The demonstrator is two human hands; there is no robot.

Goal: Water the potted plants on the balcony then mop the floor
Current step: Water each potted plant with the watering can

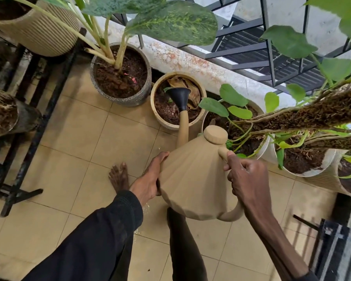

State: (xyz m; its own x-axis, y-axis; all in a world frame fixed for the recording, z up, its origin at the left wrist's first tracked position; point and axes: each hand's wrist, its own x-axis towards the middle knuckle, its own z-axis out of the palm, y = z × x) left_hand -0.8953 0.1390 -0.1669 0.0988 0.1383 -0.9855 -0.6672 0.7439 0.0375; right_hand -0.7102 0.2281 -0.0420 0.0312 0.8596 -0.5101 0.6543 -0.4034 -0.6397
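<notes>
grey pot [120,101]: far left, big leaves, not the one under the can right now
left hand [148,179]: palm laid flat on the near-left side of the can, steadying it, fingers not curled round anything
small pot [178,74]: middle, spout [179,98] hangs right over its soil; can't see a stream tbh
watering can [193,179]: held up and tipped forward
right hand [247,175]: wrapped tight round the handle
white pot [204,119]: just right, vines near the lid, could snag
risk: tip too hard and water overshoots onto the tiles [69,138]; slippery for that bare foot [119,176]
</notes>
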